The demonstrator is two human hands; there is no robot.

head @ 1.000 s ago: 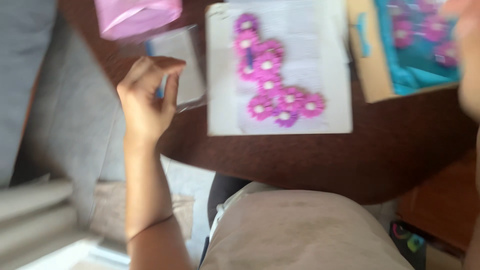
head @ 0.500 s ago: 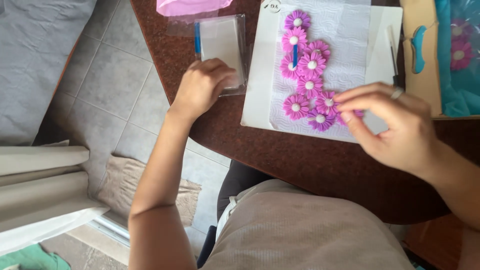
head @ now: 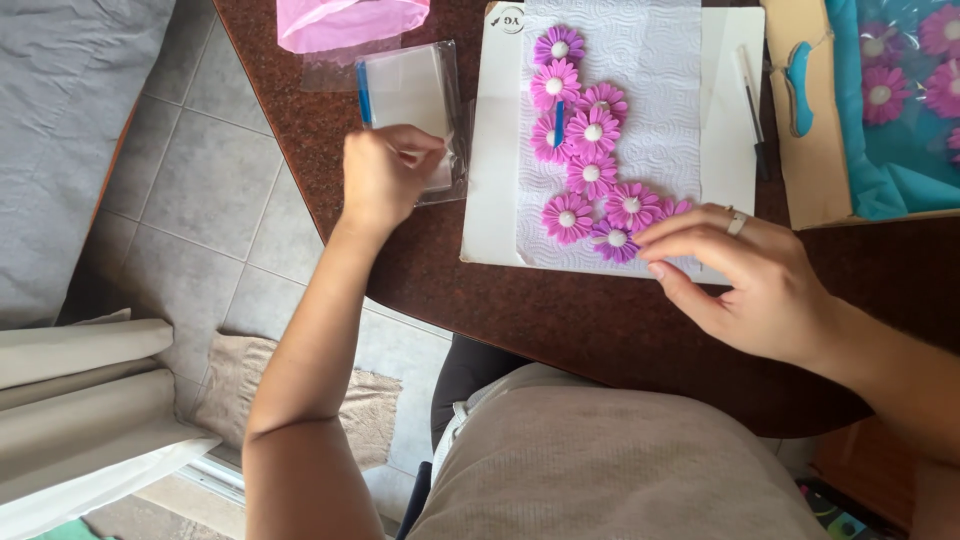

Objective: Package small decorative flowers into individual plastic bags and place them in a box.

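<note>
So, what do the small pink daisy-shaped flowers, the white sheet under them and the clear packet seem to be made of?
The small pink daisy-shaped flowers look like matte moulded sugar paste or foam: thick soft petals, white centres; which one is unclear. The white sheet looks like embossed paper towel, from its wavy relief. The clear packet under the left hand looks like glossy thin plastic film, see-through and shiny.

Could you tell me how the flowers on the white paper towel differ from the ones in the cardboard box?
The flowers on the paper towel lie bare in a close cluster, and the right hand touches the lowest ones. The flowers in the cardboard box lie spaced apart on turquoise paper, seemingly under clear film, untouched. The towel's flowers are wholly in view; the box's are partly cut off by the frame. Both sets are purple-pink daisy shapes with pale centres.
</note>
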